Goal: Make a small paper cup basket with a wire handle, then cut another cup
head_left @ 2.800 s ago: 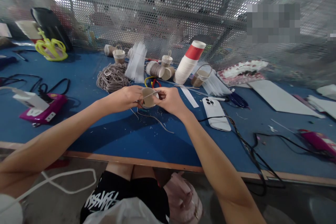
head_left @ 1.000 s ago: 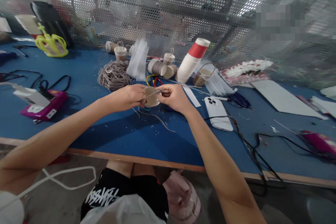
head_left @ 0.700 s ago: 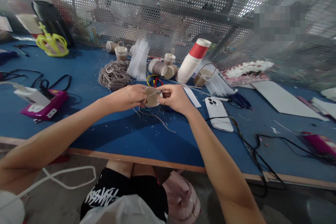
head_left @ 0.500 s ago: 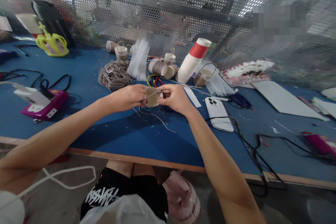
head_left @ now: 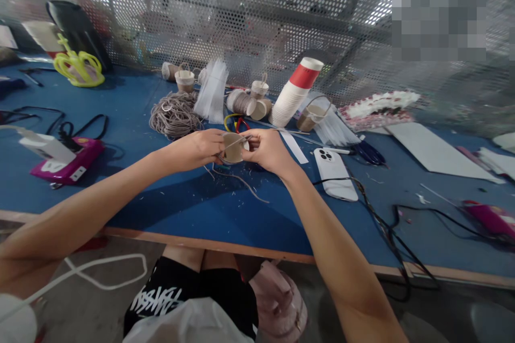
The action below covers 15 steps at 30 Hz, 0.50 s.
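A small paper cup is held between my hands above the blue table, its opening facing me. My left hand is closed round its left side. With thumb and fingers pinched, my right hand grips the right rim. A thin grey-brown cord runs across the cup's mouth, and a loose length of cord trails onto the table below. Just behind the cup lie yellow and red handles. To the left sits a heap of grey-brown cord.
Behind my hands stand a leaning stack of white cups, cord-wrapped cups and clear plastic strips. A white phone with a black cable lies to the right. A purple power strip is at the left.
The cup has tilted slightly, its mouth showing a little more. Both hands keep nearly the same place and hold.
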Motion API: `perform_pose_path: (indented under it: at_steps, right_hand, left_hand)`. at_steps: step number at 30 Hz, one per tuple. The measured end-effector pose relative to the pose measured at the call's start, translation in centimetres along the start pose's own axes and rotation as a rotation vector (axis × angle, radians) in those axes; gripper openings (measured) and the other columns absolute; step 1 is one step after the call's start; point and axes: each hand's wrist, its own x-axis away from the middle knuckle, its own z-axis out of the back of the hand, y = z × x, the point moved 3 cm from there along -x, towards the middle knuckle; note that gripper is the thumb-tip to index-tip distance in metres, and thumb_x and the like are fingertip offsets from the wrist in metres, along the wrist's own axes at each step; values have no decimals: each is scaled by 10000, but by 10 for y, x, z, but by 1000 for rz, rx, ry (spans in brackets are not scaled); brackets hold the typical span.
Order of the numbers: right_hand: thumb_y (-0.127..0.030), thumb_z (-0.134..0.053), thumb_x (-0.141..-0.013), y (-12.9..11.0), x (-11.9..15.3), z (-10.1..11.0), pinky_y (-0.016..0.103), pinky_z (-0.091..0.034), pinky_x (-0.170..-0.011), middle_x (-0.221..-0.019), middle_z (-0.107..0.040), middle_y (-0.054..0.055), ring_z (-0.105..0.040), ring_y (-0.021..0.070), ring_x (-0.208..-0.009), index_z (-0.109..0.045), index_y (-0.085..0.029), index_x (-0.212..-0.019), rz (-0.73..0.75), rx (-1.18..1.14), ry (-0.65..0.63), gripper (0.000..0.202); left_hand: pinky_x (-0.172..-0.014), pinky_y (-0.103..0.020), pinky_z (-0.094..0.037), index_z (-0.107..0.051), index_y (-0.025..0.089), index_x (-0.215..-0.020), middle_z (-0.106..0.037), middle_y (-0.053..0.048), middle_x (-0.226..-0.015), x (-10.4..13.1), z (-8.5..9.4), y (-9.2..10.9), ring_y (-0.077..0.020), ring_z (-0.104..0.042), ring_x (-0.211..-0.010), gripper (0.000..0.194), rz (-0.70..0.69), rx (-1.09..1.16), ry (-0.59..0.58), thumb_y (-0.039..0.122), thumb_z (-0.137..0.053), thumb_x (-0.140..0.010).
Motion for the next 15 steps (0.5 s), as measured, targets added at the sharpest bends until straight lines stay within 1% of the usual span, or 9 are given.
perform_pose_path:
  at_steps: [4,8,11,15]
  right_hand:
    - [-164,-661,-593,-1,0,0,282,-498,-629,-710,-683,35,-616,159,-681,-716,-119,-856,35,46,-29,273]
    - [-173,-663,-611,-3,2,-1,288,-505,-640,-682,-677,40,-632,187,-729,-718,-122,-849,53,94,-5,249]
    - [-183,-668,-614,-3,2,-2,287,-505,-641,-696,-684,48,-638,192,-741,-721,-116,-872,52,79,-6,272]
    - [-201,-676,-594,-2,1,-2,281,-492,-624,-740,-696,43,-630,176,-704,-726,-106,-930,48,9,-55,353]
  left_hand:
    - [-971,-410,-560,-694,111,-918,-732,-122,-1046,0,-1,0,-249,-638,-1139,156,-19,-27,15,114,-541,-890]
    - [-992,-416,-548,-687,130,-964,-734,-108,-1049,1,-1,0,-241,-636,-1141,149,-14,-40,22,138,-557,-892]
    - [-1002,-418,-542,-686,120,-947,-739,-109,-1013,1,-2,1,-251,-642,-1128,135,-31,-68,33,158,-568,-894]
    - [-992,-408,-546,-678,116,-950,-736,-109,-1018,1,-3,2,-252,-637,-1137,129,-36,-92,49,156,-569,-894]
